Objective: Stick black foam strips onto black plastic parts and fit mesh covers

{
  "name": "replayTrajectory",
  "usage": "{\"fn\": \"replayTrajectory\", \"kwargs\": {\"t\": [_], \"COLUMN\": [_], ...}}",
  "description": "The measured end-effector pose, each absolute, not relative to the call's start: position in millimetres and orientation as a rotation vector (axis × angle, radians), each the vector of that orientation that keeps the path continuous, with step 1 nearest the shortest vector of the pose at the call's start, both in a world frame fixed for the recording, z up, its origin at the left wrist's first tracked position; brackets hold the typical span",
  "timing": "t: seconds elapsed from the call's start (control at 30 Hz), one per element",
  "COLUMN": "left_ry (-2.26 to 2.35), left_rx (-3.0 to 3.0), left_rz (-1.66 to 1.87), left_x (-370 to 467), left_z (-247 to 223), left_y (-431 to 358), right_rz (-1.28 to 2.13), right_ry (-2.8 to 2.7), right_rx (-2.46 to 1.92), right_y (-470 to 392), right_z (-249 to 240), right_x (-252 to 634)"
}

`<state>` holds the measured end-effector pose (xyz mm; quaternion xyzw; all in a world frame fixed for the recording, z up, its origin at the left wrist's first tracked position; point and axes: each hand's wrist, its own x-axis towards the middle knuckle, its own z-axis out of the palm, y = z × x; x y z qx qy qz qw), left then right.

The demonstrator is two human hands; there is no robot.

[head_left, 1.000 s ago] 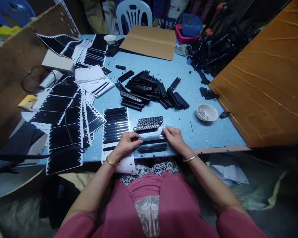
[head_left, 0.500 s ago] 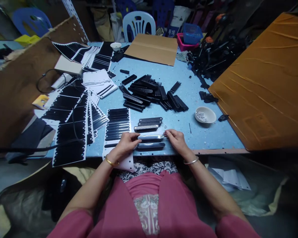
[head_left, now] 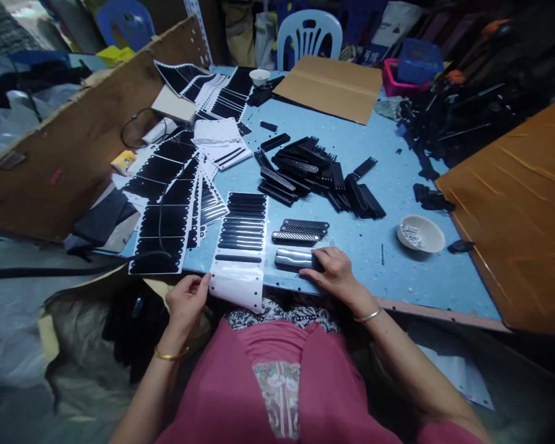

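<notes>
Sheets of black strips (head_left: 161,216) lie fanned at left of the frame, overlapping, so their number cannot be counted. Left of lower centre, my left hand (head_left: 188,300) has thumb and forefinger closed at the left edge of a white sticker sheet (head_left: 238,285); its other fingers are curled, their tips hidden. The sheet's long axis runs up and down the frame, and its lower end overhangs the table edge (head_left: 282,291). On it, a lone black strip (head_left: 240,258) lies crosswise, up and to the right of my left fingertips, the nearer hand to it. Just right of the sheet, at centre, dark bars (head_left: 296,259) lie in nearly the same direction as that strip. My right hand (head_left: 335,271) pinches their right end between thumb and fingers, covering it; glare obscures the seam, so I cannot make out how the bars meet. At far right, beyond a white bowl (head_left: 420,234), an orange box (head_left: 522,216) is cut off by the frame.
</notes>
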<state>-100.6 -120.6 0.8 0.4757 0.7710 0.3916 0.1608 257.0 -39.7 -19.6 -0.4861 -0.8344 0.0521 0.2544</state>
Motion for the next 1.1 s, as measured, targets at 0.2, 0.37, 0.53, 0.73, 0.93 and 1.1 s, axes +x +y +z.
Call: {"fn": "replayTrajectory", "kwargs": {"t": [0.2, 0.37, 0.53, 0.73, 0.93, 1.1], "left_ry": [1.778, 1.367, 1.142, 1.192, 1.148, 1.183], "left_rx": [0.808, 0.39, 0.317, 0.222, 0.371, 0.651], "left_rz": [1.211, 1.281, 1.23, 1.342, 1.358, 1.271], "left_x": [-91.6, -76.9, -76.8, -73.7, -66.0, -71.8], "left_z": [-30.9, -26.1, -15.6, -12.1, 1.8, 2.3], "left_y": [-119.3, -130.1, -142.0, -130.1, -121.1, -113.5], "right_rz": [0.029, 0.398, 0.46, 0.543, 0.796, 0.961], "right_ry": [-2.135, -2.252, -2.366, -2.318, -2.274, -2.309], "right_rx": [-1.155, -0.797, -0.898, -0.927, -0.951, -0.895], "right_y": [-65.4, -77.0, -66.4, -64.9, -51.6, -44.9], "right_z": [6.3, 11.6, -15.5, -23.0, -18.6, -17.7], "right_x": [234.5, 161.2, 102.5, 90.8, 89.8, 90.5]}}
